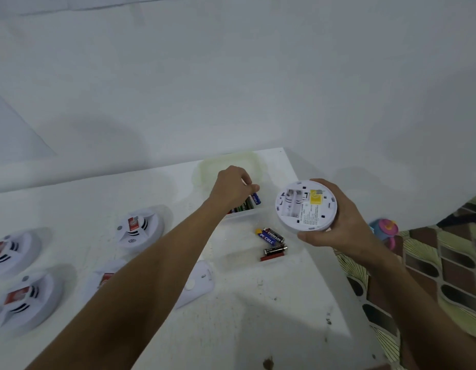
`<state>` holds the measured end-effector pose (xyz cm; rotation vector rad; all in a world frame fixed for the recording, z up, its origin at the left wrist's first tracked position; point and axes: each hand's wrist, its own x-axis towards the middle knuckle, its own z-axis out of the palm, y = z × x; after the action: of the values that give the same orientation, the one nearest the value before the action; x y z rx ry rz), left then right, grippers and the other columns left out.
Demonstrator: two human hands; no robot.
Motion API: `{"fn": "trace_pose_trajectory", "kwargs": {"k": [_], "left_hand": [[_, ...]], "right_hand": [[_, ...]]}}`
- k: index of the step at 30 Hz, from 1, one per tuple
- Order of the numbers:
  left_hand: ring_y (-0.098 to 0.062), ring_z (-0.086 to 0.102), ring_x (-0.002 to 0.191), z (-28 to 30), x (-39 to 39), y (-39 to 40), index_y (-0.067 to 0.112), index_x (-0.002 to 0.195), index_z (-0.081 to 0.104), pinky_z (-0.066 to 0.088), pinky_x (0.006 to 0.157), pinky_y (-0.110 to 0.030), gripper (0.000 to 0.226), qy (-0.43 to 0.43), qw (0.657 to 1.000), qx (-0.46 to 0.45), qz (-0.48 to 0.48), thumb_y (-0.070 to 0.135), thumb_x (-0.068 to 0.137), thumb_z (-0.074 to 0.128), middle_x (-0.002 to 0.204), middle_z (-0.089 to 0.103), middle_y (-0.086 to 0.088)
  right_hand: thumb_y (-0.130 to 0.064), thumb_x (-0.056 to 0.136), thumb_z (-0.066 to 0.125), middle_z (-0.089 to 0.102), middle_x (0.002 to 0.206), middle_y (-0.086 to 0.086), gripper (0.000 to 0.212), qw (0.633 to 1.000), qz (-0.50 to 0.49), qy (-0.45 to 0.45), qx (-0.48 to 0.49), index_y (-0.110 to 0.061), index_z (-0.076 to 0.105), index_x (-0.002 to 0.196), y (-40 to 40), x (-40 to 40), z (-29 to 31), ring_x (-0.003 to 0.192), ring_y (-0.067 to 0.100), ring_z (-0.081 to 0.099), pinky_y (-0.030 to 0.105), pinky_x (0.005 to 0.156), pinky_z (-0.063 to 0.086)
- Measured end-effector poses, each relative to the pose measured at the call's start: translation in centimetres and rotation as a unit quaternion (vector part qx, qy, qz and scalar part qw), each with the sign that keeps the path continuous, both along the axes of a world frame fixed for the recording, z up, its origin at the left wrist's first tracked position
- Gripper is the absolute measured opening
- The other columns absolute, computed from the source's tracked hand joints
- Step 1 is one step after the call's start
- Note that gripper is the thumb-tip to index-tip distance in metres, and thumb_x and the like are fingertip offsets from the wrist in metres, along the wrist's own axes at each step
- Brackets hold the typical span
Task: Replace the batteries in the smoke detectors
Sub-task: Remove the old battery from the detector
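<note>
My right hand grips a round white smoke detector, turned back side up, above the table's right edge. Its battery bay is open and shows bare contacts beside a yellow label. My left hand reaches into a clear plastic box of batteries, its fingertips pinching a blue battery. Three loose batteries lie on the table just in front of the box.
Several white smoke detectors sit face up on the white table at left. A detached white cover plate lies under my left forearm. The box's lid leans behind it. A patterned mat and pink toy lie right of the table.
</note>
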<state>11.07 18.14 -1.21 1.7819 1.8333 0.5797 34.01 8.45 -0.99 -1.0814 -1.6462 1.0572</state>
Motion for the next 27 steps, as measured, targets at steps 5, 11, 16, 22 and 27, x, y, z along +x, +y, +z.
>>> {"fn": "trace_pose_trajectory", "kwargs": {"k": [5,11,16,22,27], "left_hand": [[-0.018,0.059,0.079,-0.7,0.6,0.4,0.008,0.093,0.074,0.043,0.068,-0.025,0.025,0.071,0.996,-0.026,-0.046,0.032,0.086,0.072,0.089,0.064,-0.004],[-0.019,0.060,0.087,-0.8,0.1,-0.6,0.010,0.104,0.072,0.043,0.072,-0.025,0.028,0.094,0.994,0.004,-0.060,0.033,0.090,0.066,0.102,0.066,-0.007],[-0.014,0.054,0.086,0.5,-0.1,-3.5,0.014,0.114,0.067,0.040,0.075,-0.024,0.028,0.070,0.993,0.067,-0.068,0.031,0.092,0.062,0.096,0.066,-0.004],[-0.013,0.056,0.080,1.4,0.4,-8.1,0.020,0.106,0.070,0.043,0.070,-0.027,0.024,0.118,0.977,0.058,-0.169,0.037,0.090,0.064,0.090,0.068,0.002],[-0.015,0.056,0.089,0.9,1.1,-8.1,0.024,0.121,0.067,0.046,0.072,-0.029,0.034,0.253,0.932,-0.019,-0.259,0.039,0.092,0.061,0.100,0.069,0.003]], "right_hand": [[-0.018,0.053,0.088,0.063,0.119,-0.016,0.084,1.000,0.015,0.004,-0.006,-0.026,0.050,0.128,-0.5,0.7,-0.1,0.115,0.009,0.059,0.014,0.086,0.049],[-0.007,0.054,0.086,0.063,0.118,-0.015,0.086,1.000,0.020,0.003,-0.007,-0.020,0.049,0.130,-1.0,1.4,-0.3,0.114,0.007,0.059,0.013,0.085,0.048],[-0.010,0.053,0.086,0.062,0.116,-0.021,0.085,1.000,0.021,-0.008,-0.008,-0.025,0.048,0.128,-1.9,1.5,-0.3,0.113,0.002,0.059,0.010,0.084,0.048],[-0.029,0.051,0.086,0.061,0.122,-0.016,0.087,1.000,0.011,-0.005,-0.015,-0.031,0.048,0.129,-3.6,2.1,-0.6,0.118,0.009,0.058,0.016,0.091,0.049],[-0.022,0.052,0.088,0.062,0.120,-0.019,0.087,1.000,-0.003,-0.016,-0.020,-0.032,0.047,0.128,-4.9,2.8,-1.1,0.117,0.007,0.058,0.013,0.086,0.049]]}}
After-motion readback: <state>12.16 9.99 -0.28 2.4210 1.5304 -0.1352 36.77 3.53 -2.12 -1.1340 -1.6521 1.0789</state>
